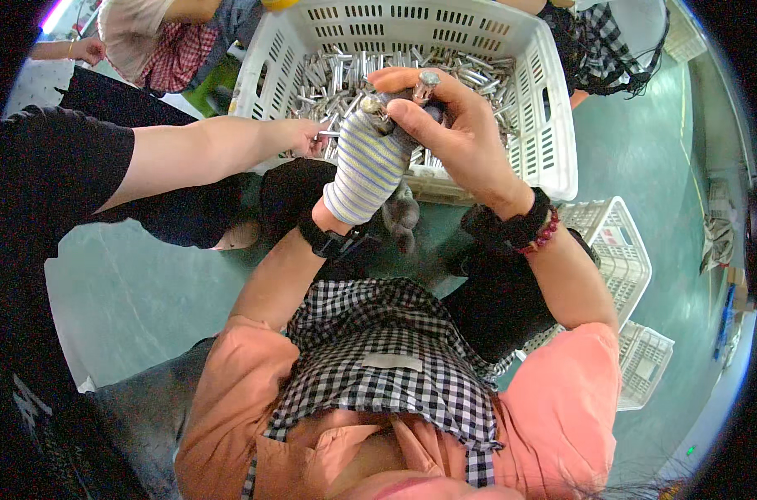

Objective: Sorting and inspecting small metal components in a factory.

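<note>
My left hand (pixel 370 162), in a striped knit glove, is closed around a short metal tube (pixel 375 107) whose end pokes out at the top. My bare right hand (pixel 453 125) curls over it from the right and pinches a second metal tube (pixel 428 81) between thumb and forefinger. Both hands hover just in front of a white plastic crate (pixel 553 125) that holds a heap of several shiny metal tubes (pixel 345 75). The two held tubes touch or nearly touch; I cannot tell which.
A co-worker's bare hand (pixel 299 137) reaches from the left into the crate's near corner. Other people sit behind the crate. Two smaller white crates (pixel 624 250) stand at my right on the green floor (pixel 137 292).
</note>
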`<action>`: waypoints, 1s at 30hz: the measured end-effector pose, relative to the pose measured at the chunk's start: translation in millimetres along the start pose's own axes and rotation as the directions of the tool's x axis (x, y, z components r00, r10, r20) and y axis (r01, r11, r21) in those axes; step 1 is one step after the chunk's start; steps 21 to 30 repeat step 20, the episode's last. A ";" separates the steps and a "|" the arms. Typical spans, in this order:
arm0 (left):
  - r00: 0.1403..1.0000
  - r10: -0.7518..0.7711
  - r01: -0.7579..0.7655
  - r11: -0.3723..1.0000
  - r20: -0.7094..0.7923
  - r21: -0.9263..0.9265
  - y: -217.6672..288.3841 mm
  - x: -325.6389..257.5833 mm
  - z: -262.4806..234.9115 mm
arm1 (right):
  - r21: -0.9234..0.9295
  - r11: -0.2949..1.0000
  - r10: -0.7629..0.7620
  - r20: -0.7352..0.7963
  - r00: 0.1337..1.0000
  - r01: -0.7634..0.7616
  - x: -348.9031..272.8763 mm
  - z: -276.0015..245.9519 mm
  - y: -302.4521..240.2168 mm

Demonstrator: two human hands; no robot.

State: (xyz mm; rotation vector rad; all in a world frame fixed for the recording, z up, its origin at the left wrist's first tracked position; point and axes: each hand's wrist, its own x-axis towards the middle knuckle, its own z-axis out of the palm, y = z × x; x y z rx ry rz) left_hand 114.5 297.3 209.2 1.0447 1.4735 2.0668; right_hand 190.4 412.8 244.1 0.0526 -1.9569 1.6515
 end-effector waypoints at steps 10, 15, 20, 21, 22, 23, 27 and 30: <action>0.852 -0.388 0.393 0.918 0.352 0.060 40.5 7.0 -3.5 | 0.321 0.927 0.140 0.185 0.973 -0.194 3.0 -36.8 -24.4; 0.874 -0.382 0.420 0.905 0.299 -0.072 37.6 4.6 -0.9 | 0.144 0.978 0.127 0.154 0.980 -0.150 1.2 -29.1 -19.7; 0.879 -0.414 0.434 0.900 0.236 -0.039 35.4 4.0 -4.1 | 0.144 0.987 0.058 0.050 0.997 -0.065 -3.7 -13.8 -7.3; 0.879 -0.414 0.434 0.900 0.236 -0.039 35.4 4.0 -4.1 | 0.144 0.987 0.058 0.050 0.997 -0.065 -3.7 -13.8 -7.3; 0.879 -0.414 0.434 0.900 0.236 -0.039 35.4 4.0 -4.1 | 0.144 0.987 0.058 0.050 0.997 -0.065 -3.7 -13.8 -7.3; 0.879 -0.414 0.434 0.900 0.236 -0.039 35.4 4.0 -4.1 | 0.144 0.987 0.058 0.050 0.997 -0.065 -3.7 -13.8 -7.3; 0.879 -0.414 0.434 0.900 0.236 -0.039 35.4 4.0 -4.1 | 0.144 0.987 0.058 0.050 0.997 -0.065 -3.7 -13.8 -7.3; 0.879 -0.414 0.434 0.900 0.236 -0.039 35.4 4.0 -4.1 | 0.144 0.987 0.058 0.050 0.997 -0.065 -3.7 -13.8 -7.3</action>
